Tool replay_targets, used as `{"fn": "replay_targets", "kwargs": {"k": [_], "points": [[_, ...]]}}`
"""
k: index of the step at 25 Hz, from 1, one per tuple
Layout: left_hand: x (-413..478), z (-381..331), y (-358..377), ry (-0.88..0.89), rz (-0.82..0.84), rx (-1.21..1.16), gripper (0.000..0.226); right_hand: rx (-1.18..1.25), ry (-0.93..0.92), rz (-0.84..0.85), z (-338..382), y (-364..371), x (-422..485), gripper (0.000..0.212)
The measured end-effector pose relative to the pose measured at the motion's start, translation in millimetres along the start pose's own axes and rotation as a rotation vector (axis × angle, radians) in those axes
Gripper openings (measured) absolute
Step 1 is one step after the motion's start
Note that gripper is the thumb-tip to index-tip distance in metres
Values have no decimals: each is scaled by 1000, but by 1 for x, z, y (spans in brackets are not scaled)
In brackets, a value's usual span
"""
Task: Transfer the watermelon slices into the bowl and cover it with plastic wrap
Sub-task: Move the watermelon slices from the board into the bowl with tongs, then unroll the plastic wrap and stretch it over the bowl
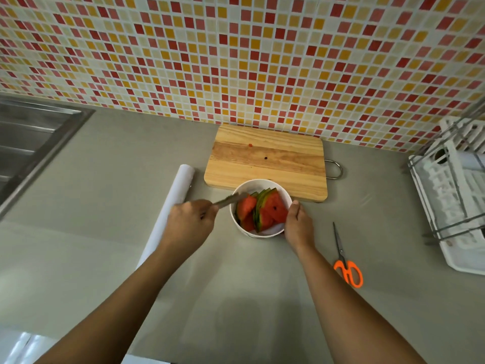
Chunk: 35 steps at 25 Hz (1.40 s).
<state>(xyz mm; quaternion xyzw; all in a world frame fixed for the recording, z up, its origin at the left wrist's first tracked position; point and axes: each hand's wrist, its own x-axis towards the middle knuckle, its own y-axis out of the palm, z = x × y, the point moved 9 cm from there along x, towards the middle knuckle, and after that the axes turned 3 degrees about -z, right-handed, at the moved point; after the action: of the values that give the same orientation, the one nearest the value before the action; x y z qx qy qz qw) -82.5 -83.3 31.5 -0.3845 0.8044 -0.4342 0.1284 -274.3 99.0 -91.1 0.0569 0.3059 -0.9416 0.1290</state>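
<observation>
1. Steadying the bowl (262, 232): right hand (298, 227) is cupped against its right wall, thumb near the rim, fingers partly curled; the far fingers are hidden, so a full wrap cannot be confirmed.
2. Left hand (190, 224) is closed round the handle of a knife (229, 200); blade is blurred and reaches over the left rim toward the slices (263, 211).
3. Slices sit inside the bowl, stacked on edge, rinds up and left, red faces toward the right hand.
4. Board (265, 161) lies just behind the bowl, bare except for a red scrap and a seed. Judgement: transfer looks done or nearly so.
5. Wrap roll (170, 208) lies left of the bowl, partly under the left forearm; scissors (347, 261) lie to the right, untouched.
6. Handling, judged: slices are wet, soft and slippery, so hold by the rind. Bowl looks rigid and light, so brace its wall. Film will be thin and clingy; take the free edge.
</observation>
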Motion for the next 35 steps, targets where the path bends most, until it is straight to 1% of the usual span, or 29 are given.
{"fn": "replay_targets", "kwargs": {"k": [2,3,6,9,12,15,17,20,22,23,24,25,26,27,29,31,33,35], "points": [[22,5,-7,-76,-111,-65,23,20,1,-10,-1,0,0,51],[39,8,-1,-106,-121,-81,26,22,1,-16,-1,0,-1,50],[94,13,43,-155,-76,-9,34,37,25,-43,-6,0,0,49],[129,21,84,-245,-65,25,36,36,28,-51,-10,0,1,46],[151,28,113,-290,-34,103,35,53,9,-56,-12,1,2,40],[162,35,125,-323,-14,123,34,64,15,-49,-15,2,2,36],[162,37,131,-321,-6,142,34,68,14,-55,-16,1,2,33],[161,39,134,-312,10,135,42,64,7,-58,-16,0,2,32],[161,36,133,-268,42,167,55,63,-3,-53,-15,0,1,33],[160,33,129,-261,42,167,65,62,-7,-51,-14,0,1,35],[157,29,121,-269,18,131,70,60,-8,-49,-13,0,1,36],[152,25,113,-269,-18,71,65,56,-9,-48,-13,0,2,36],[145,20,103,-243,-46,-2,55,51,-14,-47,-12,0,2,37],[133,16,100,-205,-33,-70,47,43,-20,-46,-11,0,2,37],[100,13,102,-165,96,-182,50,23,-23,-41,-9,-1,2,40],[63,12,106,-179,245,-214,55,13,-27,-26,-7,-2,2,41],[43,9,104,-184,289,-178,58,4,-23,-4,-5,-2,0,42],[31,7,96,-177,275,-168,59,-3,-7,7,-7,-4,-10,42]]}}
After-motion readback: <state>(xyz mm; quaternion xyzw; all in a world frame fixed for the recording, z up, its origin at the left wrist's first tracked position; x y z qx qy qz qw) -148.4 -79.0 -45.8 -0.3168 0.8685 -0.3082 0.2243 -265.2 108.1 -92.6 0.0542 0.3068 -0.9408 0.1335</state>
